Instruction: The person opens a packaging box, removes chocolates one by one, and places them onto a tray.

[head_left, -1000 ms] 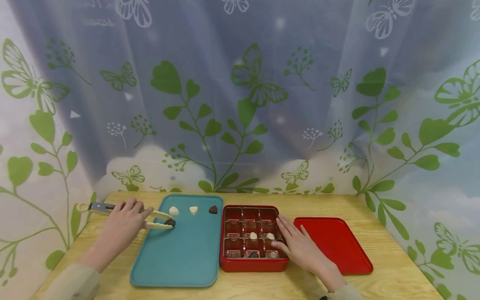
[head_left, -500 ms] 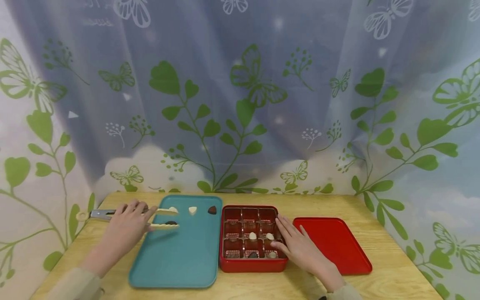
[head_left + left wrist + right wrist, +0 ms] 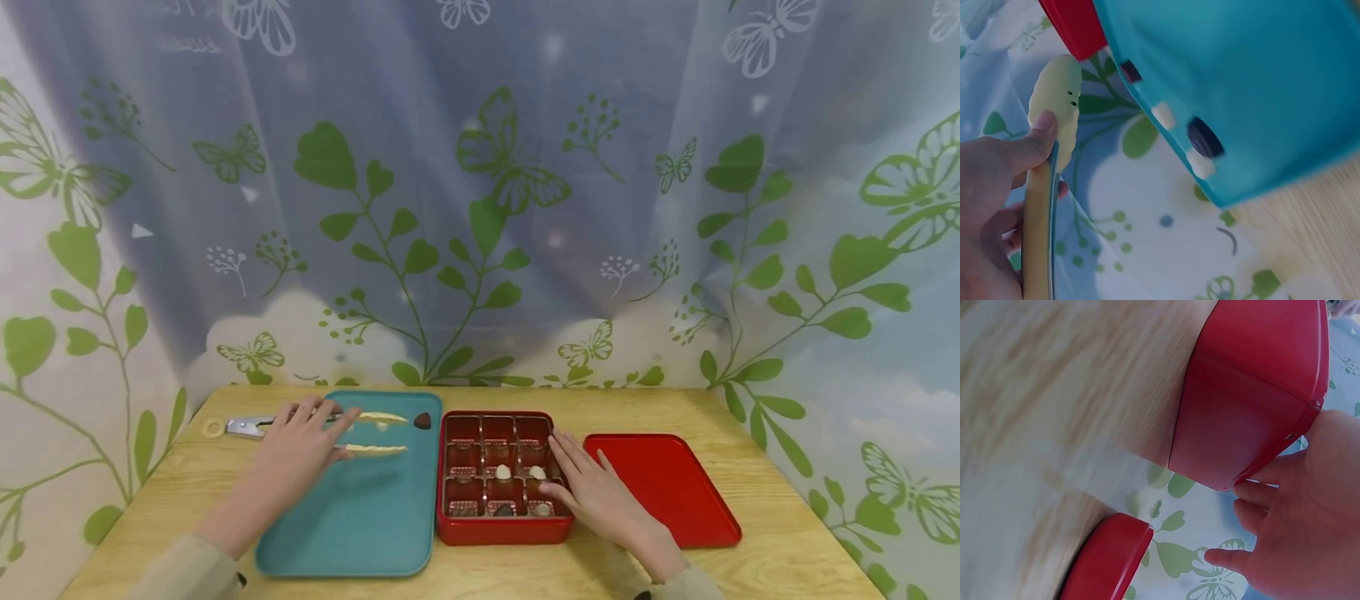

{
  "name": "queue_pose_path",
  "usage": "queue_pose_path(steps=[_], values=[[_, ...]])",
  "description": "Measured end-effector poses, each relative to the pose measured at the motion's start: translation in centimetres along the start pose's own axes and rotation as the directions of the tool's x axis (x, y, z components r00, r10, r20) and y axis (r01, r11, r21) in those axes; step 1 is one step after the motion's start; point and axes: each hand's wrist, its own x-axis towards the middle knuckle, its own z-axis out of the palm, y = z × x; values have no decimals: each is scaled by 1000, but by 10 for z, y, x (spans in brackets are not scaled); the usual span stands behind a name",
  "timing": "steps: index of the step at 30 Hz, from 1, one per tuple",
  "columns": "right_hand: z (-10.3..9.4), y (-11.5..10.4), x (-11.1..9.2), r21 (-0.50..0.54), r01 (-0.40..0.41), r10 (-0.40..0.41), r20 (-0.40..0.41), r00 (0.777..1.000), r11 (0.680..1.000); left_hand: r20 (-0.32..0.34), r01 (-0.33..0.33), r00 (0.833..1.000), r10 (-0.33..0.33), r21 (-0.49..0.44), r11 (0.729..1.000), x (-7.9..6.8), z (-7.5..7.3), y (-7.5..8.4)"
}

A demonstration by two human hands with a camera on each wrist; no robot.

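My left hand [image 3: 303, 437] grips metal tongs [image 3: 247, 426] with cream scalloped tips. The tips are spread apart over the blue tray [image 3: 360, 533], on either side of a white chocolate [image 3: 382, 426] in the head view. A dark chocolate [image 3: 422, 421] lies farther right. The left wrist view also shows a larger dark chocolate [image 3: 1205, 137] beside another white piece [image 3: 1202, 164]; the hand hides both from the head camera. My right hand [image 3: 603, 496] rests, fingers extended, along the right rim of a red box [image 3: 502, 531]. Several chocolates sit in its clear divided insert.
A red lid [image 3: 675, 487] lies right of the box on the wooden table [image 3: 780, 517]. The box stands close beside the tray's right edge. A curtain [image 3: 480, 208] with leaves and butterflies hangs behind the table.
The tongs spread and left the dark chocolate they had pinched. My left hand then carried them right, over the middle white chocolate. My right hand stays on the box rim.
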Motion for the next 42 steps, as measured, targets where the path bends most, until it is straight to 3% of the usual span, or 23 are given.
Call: queue_pose_path(steps=[10, 14, 18, 23, 28, 33, 38, 42], values=[[1, 0, 0, -7, -2, 2, 0, 1000, 1000, -131, -128, 983, 130, 25, 991, 42, 4, 33], [1, -1, 0, -11, 4, -4, -5, 1000, 1000, -145, -182, 973, 182, 11, 983, 59, 2, 47], [2, 0, 1, -16, 6, -6, -7, 1000, 1000, -148, -243, 958, 247, 40, 969, 75, 5, 59], [3, 1, 1, -15, 5, -5, -9, 1000, 1000, -143, -336, 925, 352, 124, 934, 92, 6, 75], [2, 1, -1, -12, 1, -1, -7, 1000, 1000, -62, -446, 882, 468, 212, 869, 106, 3, 92], [0, 0, -1, -11, -3, 3, -11, 1000, 1000, 37, -550, 819, 573, 334, 765, 120, -2, 107], [0, 1, -1, -14, -3, 3, -13, 1000, 1000, 93, -613, 768, 634, 393, 685, 133, -4, 120], [0, 1, 1, -13, -6, 6, -4, 1000, 1000, 157, -646, 745, 648, 411, 643, 138, 0, 129]])
